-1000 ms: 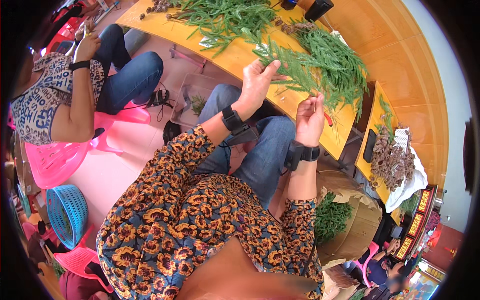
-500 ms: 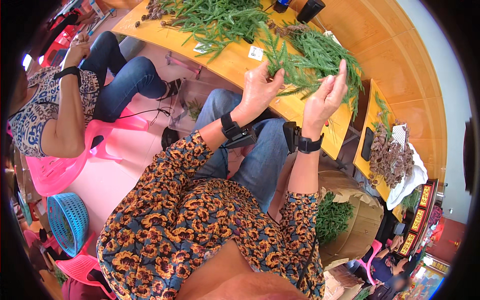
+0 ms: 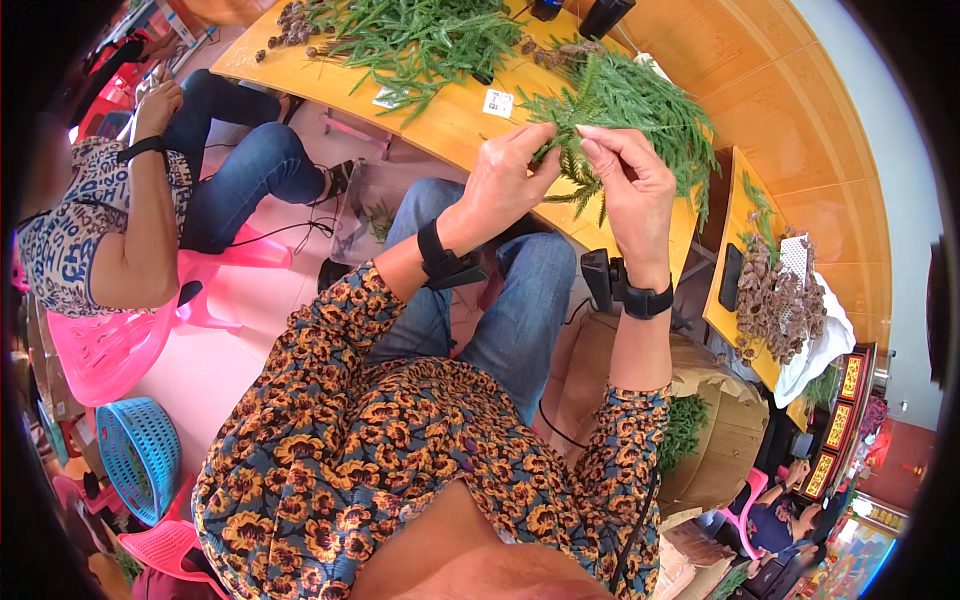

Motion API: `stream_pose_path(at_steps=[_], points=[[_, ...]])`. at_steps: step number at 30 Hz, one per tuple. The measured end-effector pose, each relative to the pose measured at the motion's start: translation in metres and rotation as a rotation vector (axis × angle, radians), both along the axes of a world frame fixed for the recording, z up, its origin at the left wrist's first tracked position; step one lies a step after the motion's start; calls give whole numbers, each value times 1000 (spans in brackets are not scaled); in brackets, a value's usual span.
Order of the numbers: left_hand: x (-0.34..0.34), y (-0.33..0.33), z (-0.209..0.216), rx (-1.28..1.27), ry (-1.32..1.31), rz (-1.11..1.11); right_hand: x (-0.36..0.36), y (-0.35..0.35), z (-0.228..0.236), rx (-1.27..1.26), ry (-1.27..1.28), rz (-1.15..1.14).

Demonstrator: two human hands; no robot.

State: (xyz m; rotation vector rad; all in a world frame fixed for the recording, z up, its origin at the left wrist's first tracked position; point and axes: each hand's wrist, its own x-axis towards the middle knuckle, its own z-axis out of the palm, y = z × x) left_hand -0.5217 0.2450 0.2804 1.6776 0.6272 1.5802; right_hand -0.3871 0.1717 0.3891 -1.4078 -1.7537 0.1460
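Observation:
A green artificial pine sprig (image 3: 574, 112) is pinched in my left hand (image 3: 503, 180), its needles fanning out over the table edge. Close beside it, my right hand (image 3: 636, 200) has thumb and forefinger pressed together at the sprig's middle; whether a thin stem or wire lies between them is too small to make out. Behind the sprig a heap of long pine branches (image 3: 665, 115) covers the right end of the yellow table (image 3: 445, 130). A second heap of loose green sprigs (image 3: 430, 45) lies farther left.
Brown pine cones (image 3: 292, 28) lie at the table's far left; more dried cones (image 3: 785, 310) fill a side table. A cardboard box (image 3: 725, 450) with greenery stands by my right. To my left, a person (image 3: 120, 220) sits on a pink chair (image 3: 110, 350) near a blue basket (image 3: 138, 455).
My right hand has swung left and its spread fingers have closed at the sprig beside my left hand. The sprig has turned, its tips now fanning upward and down.

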Motion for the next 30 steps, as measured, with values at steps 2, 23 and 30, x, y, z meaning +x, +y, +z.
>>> stream_pose_path(at_steps=[2,23,30], points=[[-2,-1,0,80,34,6,0,0,0,-112,296,-42],[-18,9,-5,324,234,-116,29,-8,-18,-456,550,10],[-8,-6,-16,-146,104,-252,41,-4,-29,-500,741,23]])
